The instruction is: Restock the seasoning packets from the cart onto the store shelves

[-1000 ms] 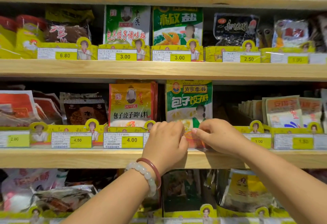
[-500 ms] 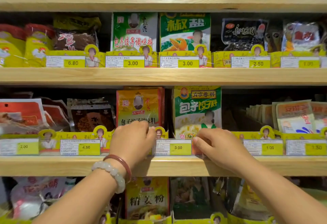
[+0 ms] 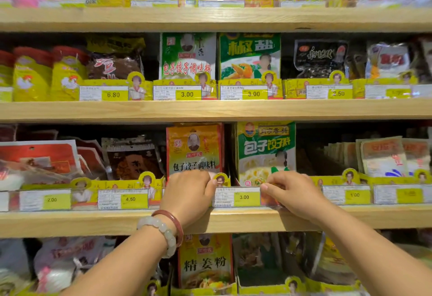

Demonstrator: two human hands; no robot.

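On the middle shelf (image 3: 233, 222) an orange-yellow seasoning packet (image 3: 194, 148) stands upright beside a green-and-white seasoning packet (image 3: 266, 150). My left hand (image 3: 187, 194), with a bead bracelet and a red bangle on the wrist, has its fingers curled over the lower edge of the orange-yellow packet, just behind the yellow price rail. My right hand (image 3: 292, 192) pinches the bottom right corner of the green-and-white packet at the rail. The hands hide both packets' lower edges.
A 3.00 price tag (image 3: 243, 197) shows between my hands. Dark and red packets (image 3: 131, 157) fill the shelf to the left, pale sachets (image 3: 383, 157) to the right. Shelves above and below are stocked with more packets, such as a ginger powder pack (image 3: 205, 263).
My left hand has moved left from the green-and-white packet to the orange-yellow one. My right hand stays at the green packet's lower corner. The view has shifted slightly.
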